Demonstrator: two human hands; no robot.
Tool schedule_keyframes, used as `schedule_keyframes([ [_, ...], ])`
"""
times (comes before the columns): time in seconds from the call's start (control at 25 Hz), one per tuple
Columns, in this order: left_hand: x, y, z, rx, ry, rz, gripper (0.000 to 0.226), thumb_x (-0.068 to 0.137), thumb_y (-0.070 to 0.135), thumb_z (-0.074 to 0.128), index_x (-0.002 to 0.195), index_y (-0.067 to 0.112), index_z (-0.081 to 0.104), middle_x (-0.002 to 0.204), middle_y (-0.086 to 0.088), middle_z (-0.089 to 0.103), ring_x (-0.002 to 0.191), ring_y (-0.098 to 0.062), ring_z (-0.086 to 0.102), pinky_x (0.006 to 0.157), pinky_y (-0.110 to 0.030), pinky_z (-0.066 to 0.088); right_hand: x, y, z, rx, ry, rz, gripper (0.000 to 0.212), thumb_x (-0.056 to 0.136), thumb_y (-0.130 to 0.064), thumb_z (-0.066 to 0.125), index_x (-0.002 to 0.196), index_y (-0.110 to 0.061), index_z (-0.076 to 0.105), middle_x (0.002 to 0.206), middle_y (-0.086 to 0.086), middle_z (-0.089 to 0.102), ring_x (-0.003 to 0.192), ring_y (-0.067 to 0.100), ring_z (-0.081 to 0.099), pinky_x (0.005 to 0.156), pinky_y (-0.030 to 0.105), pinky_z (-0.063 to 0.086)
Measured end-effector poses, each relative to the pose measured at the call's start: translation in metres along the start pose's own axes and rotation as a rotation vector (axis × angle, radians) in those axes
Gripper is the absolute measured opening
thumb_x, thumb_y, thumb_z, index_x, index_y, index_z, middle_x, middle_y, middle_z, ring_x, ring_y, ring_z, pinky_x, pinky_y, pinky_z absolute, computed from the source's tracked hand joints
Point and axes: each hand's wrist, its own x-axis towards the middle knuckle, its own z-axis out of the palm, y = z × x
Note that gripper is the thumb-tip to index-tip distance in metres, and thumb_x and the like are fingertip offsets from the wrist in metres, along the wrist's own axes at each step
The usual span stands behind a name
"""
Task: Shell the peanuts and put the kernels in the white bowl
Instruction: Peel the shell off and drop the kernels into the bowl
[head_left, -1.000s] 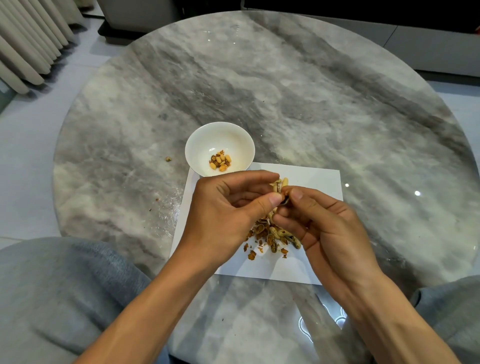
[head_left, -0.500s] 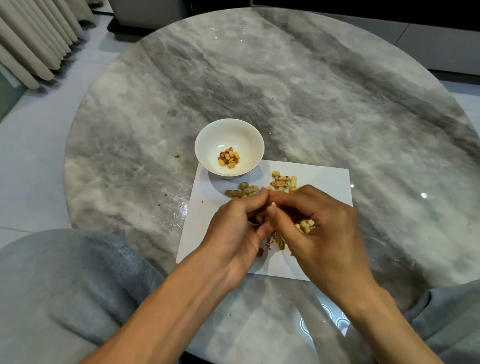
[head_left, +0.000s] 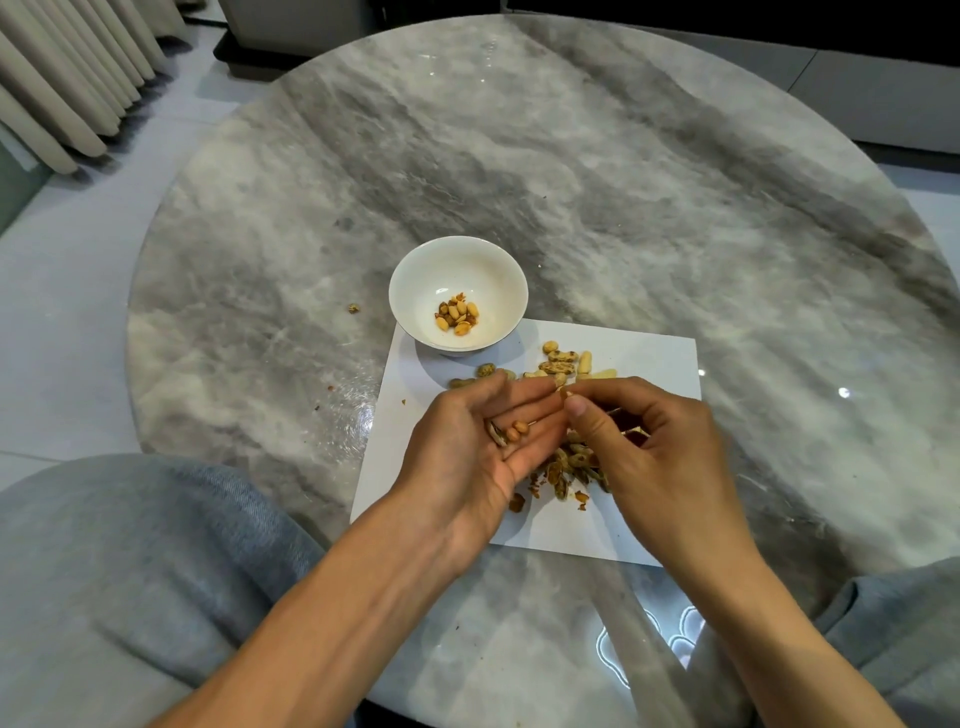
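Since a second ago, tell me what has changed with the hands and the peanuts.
The left hand has turned palm up and opened; kernels and a shell piece now lie on it. The right hand has drawn a little apart, pinching a small bit; what it is cannot be told. The white bowl, its kernels, the paper and the shell pile stayed put.

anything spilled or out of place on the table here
Yes, a little. A stray peanut fragment lies on the bare marble table, left of the white bowl and off the white paper. Smaller crumbs sit near the paper's left edge. The rest stays on the paper.
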Motion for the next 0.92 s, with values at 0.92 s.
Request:
schedule_keyframes([
  [0.92,0.001,-0.007,-0.003,0.075,0.101,-0.014,0.027,0.098,0.014,0.052,0.112,-0.004,0.068,0.105,-0.017,0.075,0.1,-0.024,0.073,0.088,-0.031,0.058,0.002,0.004,0.004,0.035,0.063,0.345,0.01,0.082,-0.02,0.079,0.075,-0.021,0.071,0.062,-0.004,0.067,0.052,0.006,0.056,0.052,0.022,0.043],
])
